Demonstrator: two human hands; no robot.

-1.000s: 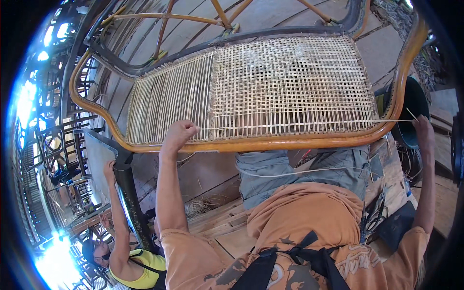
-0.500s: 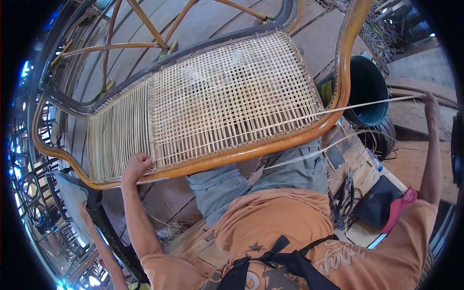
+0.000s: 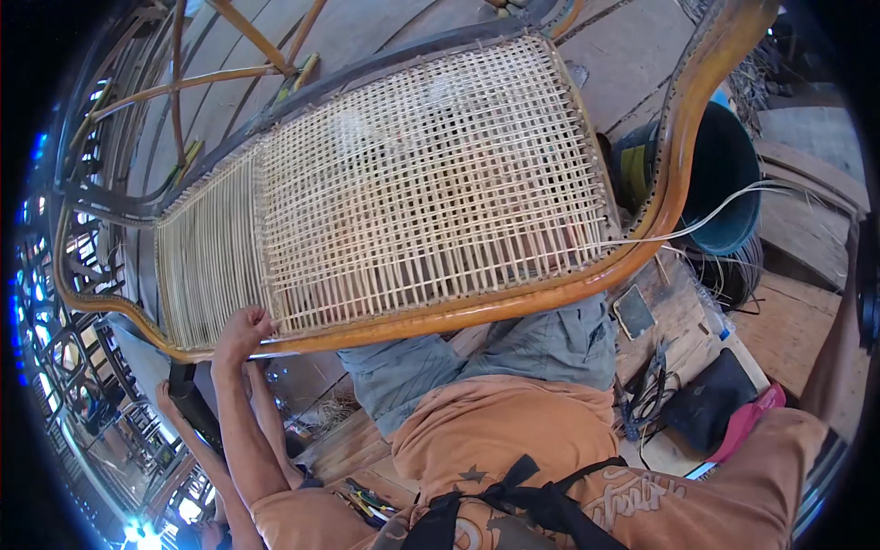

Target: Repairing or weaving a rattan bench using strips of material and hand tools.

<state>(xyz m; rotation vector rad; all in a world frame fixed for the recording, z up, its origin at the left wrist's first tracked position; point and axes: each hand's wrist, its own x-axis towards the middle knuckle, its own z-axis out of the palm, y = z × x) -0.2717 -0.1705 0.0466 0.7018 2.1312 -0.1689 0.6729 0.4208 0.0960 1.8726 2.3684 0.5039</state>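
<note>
A chair or lounger frame of varnished bent rattan [image 3: 458, 318] lies across my lap. Stretched inside it is a woven cane panel [image 3: 431, 183], an open grid on the right and close parallel strands [image 3: 206, 252] on the left. My left hand [image 3: 244, 332] is closed at the panel's lower left corner, against the near rail; whatever its fingers pinch is too small to make out. A pale cane strip [image 3: 701, 223] leaves the panel's right edge over the rail and curves slackly rightward. My right forearm [image 3: 836, 339] reaches up along the right rim, where dark shadow hides the fingers.
A dark green bucket [image 3: 729, 183] stands beyond the frame's right side, a coil of dark strands [image 3: 733, 275] below it. Pliers-like tools [image 3: 653, 385], a black pouch [image 3: 710, 399] and pink cloth [image 3: 747, 422] lie right of my legs. Another person's arm [image 3: 197, 440] shows at lower left.
My right hand has moved outward into the dark rim, and the cane strip has gone from taut to slack. The view has shifted slightly; my left hand stays at the same corner.
</note>
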